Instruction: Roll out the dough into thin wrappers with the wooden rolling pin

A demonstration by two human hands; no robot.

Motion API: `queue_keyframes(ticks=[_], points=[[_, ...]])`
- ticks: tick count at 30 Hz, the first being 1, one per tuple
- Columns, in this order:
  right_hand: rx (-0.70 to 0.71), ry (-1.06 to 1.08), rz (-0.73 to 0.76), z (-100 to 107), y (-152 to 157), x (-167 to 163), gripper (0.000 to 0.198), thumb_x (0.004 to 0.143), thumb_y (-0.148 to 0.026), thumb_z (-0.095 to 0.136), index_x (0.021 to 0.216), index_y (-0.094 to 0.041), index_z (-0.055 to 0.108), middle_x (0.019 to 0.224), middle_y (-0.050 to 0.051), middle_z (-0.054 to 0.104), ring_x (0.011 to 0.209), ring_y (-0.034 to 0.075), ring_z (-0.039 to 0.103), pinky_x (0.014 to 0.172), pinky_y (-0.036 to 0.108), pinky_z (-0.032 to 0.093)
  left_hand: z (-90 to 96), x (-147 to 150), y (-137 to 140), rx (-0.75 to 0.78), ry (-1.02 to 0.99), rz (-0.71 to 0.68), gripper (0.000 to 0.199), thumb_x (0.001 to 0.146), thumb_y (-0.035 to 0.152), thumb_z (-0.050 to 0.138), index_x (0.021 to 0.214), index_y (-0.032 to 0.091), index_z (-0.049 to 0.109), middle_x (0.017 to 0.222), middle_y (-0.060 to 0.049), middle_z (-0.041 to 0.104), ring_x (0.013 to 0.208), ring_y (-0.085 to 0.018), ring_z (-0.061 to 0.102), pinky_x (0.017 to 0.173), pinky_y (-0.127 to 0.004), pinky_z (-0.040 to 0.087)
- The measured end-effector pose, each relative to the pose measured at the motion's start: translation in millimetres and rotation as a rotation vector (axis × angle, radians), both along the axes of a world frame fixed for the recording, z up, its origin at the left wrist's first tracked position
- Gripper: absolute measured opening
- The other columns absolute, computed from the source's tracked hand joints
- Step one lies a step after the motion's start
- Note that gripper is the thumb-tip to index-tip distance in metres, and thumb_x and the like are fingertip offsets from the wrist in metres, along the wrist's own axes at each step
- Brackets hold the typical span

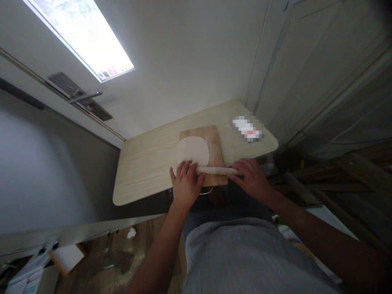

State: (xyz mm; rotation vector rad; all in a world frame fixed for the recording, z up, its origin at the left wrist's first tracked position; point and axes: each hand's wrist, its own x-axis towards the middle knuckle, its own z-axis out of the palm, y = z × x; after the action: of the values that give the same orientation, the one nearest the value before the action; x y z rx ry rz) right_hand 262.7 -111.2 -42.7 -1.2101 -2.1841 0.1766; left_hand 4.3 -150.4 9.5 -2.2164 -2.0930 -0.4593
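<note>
Angling inward, left hand [187, 184] and right hand [251, 179] grasp the rolling pin [216, 170].

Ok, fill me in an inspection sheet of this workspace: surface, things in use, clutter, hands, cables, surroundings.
Surface: pale wood-look table with rounded corners; wooden board on it, jutting past the near edge.
Things in use: flat, rounded dough sheet on the board's left side; rolling pin across its near part.
Clutter: blurred white-and-red item on the table's right side, not identifiable; crumpled white scrap on the floor.
Hands: left hand over the pin's left part, grip partly hidden; right hand gripping its right end.
Cables: thin lines on the dark right side; cannot tell whether any are cables.
Surroundings: door with lever handle and bright glass pane.
</note>
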Motion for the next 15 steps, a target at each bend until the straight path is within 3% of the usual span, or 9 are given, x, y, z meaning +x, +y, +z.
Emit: queue_keyframes(ticks=[4,7,11,15], points=[[0.011,0.079,-0.019,-4,-5,-3,0.031,0.092,-0.05,0.063,0.1,-0.02,0.064,0.104,0.01,0.069,0.104,0.029,0.058,0.096,0.047,0.044,-1.3,-14,5,0.121,-0.078,0.068,0.051,0.09,0.047,0.064,0.134,0.023,0.054,0.145,-0.013,0.057,0.139,-0.03,0.047,0.118,-0.059,0.028],[0.023,0.121,-0.099,-6,-1,-1,0.03,0.093,-0.049,0.062,0.101,-0.02,0.065,0.103,0.011,0.069,0.104,0.029,0.059,0.094,0.047,0.046,-9.8,-8,1,0.17,-0.117,0.091,0.059,0.091,0.05,0.062,0.139,0.019,0.049,0.148,-0.017,0.053,0.14,-0.031,0.045,0.118,-0.056,0.03],[0.026,0.122,-0.151,-6,5,4,0.029,0.093,-0.047,0.062,0.099,-0.019,0.066,0.102,0.012,0.069,0.103,0.03,0.06,0.095,0.047,0.047,-25.7,4,-7,0.079,-0.059,0.056,0.065,0.093,0.057,0.055,0.147,0.021,0.044,0.155,-0.014,0.047,0.146,-0.031,0.038,0.12,-0.057,0.026],[0.004,0.105,-0.151,-7,7,6,0.029,0.093,-0.047,0.062,0.098,-0.019,0.066,0.103,0.011,0.07,0.104,0.029,0.06,0.096,0.047,0.047,-29.0,-6,-7,-0.017,0.044,0.007,0.061,0.097,0.059,0.046,0.151,0.03,0.042,0.161,-0.006,0.039,0.15,-0.03,0.031,0.122,-0.06,0.021]])
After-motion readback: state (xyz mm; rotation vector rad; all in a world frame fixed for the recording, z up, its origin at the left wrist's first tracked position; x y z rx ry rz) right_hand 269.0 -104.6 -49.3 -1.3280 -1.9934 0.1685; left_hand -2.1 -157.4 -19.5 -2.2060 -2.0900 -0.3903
